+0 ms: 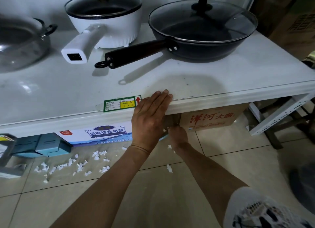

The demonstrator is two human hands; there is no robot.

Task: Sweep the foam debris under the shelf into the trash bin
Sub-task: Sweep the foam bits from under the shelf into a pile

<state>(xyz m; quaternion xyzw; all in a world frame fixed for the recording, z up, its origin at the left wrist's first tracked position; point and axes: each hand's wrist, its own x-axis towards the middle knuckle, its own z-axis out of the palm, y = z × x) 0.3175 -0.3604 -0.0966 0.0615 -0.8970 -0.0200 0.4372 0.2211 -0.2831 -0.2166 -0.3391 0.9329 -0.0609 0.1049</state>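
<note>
- Nearest the lens, at the lower right, sits a knee in white patterned cloth (265,212), with both bare forearms reaching forward from the bottom edge.
- Left hand (150,115) lies flat and open, fingers together, palm down over the front lip of the shelf (221,84); it holds nothing.
- Right hand (177,135) reaches low, under the shelf edge and just right of the left wrist; its fingers are tucked out of sight in the gap between two boxes, so whether it grips anything cannot be told.
- Foam debris (81,164) lies as white scraps on the floor (153,193), mostly scattered to the left of both hands, in front of the boxes under the shelf.
- Some stray bits lie closer: a few right by the right hand and wrist, and one scrap (169,168) between the two forearms.
- Under the shelf stand a white-and-blue box (102,134) on the left and a brown carton (213,118) with red characters on the right; further left are blue-grey packs (46,146).
- On the white shelf top rest a dark pan (202,31) with a glass lid, a white pot (105,21) with a long handle, and a clear glass vessel (20,43) at the far left.
- A green-edged price label (121,103) is stuck to the shelf front, just left of the left hand.
- Floor is pale beige tile with dark grout lines.
- A white perforated shelf leg (279,115) slants at the right.
</note>
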